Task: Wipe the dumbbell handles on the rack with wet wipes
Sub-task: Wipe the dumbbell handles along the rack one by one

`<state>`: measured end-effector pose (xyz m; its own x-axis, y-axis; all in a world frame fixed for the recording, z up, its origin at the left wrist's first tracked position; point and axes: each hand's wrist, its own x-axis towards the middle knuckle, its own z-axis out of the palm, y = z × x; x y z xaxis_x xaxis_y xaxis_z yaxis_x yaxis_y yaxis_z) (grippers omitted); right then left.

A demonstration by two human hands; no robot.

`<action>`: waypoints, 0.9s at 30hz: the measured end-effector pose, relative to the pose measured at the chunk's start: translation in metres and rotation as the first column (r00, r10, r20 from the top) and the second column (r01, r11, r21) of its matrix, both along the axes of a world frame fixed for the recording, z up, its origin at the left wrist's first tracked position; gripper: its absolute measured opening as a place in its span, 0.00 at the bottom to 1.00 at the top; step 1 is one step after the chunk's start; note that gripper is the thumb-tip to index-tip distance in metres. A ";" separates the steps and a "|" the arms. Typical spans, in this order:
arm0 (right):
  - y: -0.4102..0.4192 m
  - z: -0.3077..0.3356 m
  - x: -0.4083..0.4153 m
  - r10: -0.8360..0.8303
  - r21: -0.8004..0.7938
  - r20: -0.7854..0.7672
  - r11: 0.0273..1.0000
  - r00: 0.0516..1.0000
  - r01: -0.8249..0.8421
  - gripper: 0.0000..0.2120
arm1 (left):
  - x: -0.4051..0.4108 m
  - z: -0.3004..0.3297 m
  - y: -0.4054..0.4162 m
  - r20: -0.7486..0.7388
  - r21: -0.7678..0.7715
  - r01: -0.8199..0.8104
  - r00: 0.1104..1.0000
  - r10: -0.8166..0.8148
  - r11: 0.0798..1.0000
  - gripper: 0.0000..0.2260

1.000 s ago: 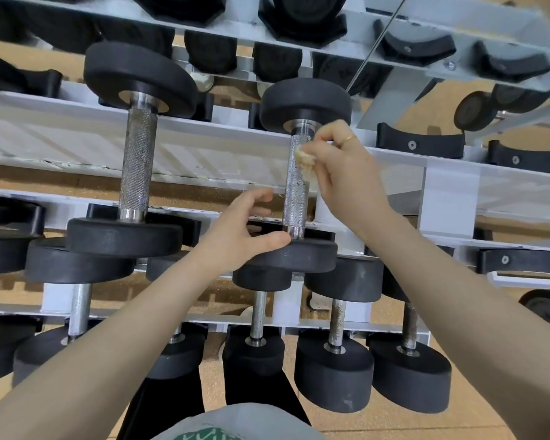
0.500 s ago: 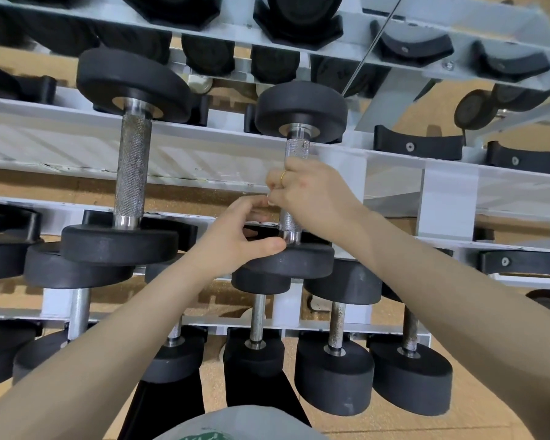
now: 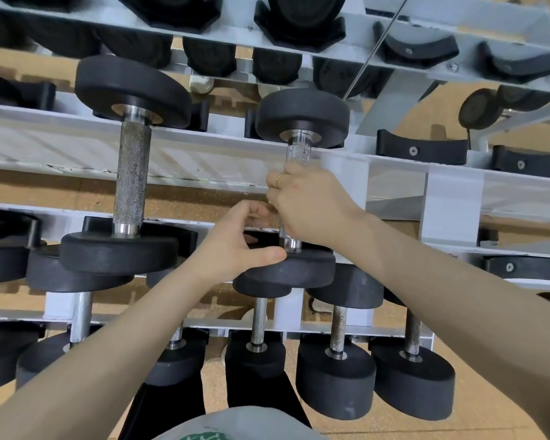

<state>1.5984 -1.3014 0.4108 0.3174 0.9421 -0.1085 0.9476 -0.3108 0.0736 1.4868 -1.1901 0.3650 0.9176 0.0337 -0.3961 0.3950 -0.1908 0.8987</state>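
Note:
A black dumbbell with a knurled steel handle (image 3: pixel 298 152) lies across the middle rack tier, its near head (image 3: pixel 299 268) toward me. My right hand (image 3: pixel 305 204) is wrapped round the middle of that handle; the wet wipe is hidden inside the grip. My left hand (image 3: pixel 235 246) holds the near head, thumb on its top edge and fingers curled over the far side. A second, larger dumbbell (image 3: pixel 131 179) lies to the left, untouched.
The white rack rail (image 3: pixel 204 144) runs across behind the handles. Several smaller dumbbells (image 3: pixel 335 369) sit on the lowest tier near my legs. Empty black cradles (image 3: pixel 421 150) line the right side. More black heads fill the top tier (image 3: pixel 299 23).
My right hand slid down the handle from just under the far head to its middle, closing over the wipe. Since half a second ago it has barely moved. My left hand stayed put.

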 end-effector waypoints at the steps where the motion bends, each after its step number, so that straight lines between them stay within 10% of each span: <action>1: 0.002 0.000 0.001 -0.008 0.006 0.011 1.000 1.000 0.008 0.13 | 0.001 0.001 0.000 -0.010 -0.010 -0.004 1.000 0.004 1.000 0.29; 11: 0.018 0.010 0.016 -0.093 -0.074 0.222 0.991 0.971 0.112 0.13 | 0.001 0.002 0.000 -0.006 -0.026 -0.020 1.000 0.019 0.999 0.25; 14: 0.011 0.000 -0.006 -0.043 -0.149 -0.012 0.988 0.999 0.040 0.08 | 0.000 0.000 0.000 -0.005 -0.025 -0.042 0.999 0.042 0.999 0.26; 27: 0.036 0.019 -0.001 -0.155 -0.325 0.105 0.928 0.982 0.181 0.12 | -0.001 -0.004 -0.002 -0.015 -0.050 -0.082 0.997 0.082 0.995 0.28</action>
<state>1.5976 -1.2657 0.4295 0.4878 0.7885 -0.3745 0.8710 -0.4106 0.2698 1.4857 -1.1926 0.3609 0.9073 0.0883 -0.4111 0.4192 -0.1121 0.9009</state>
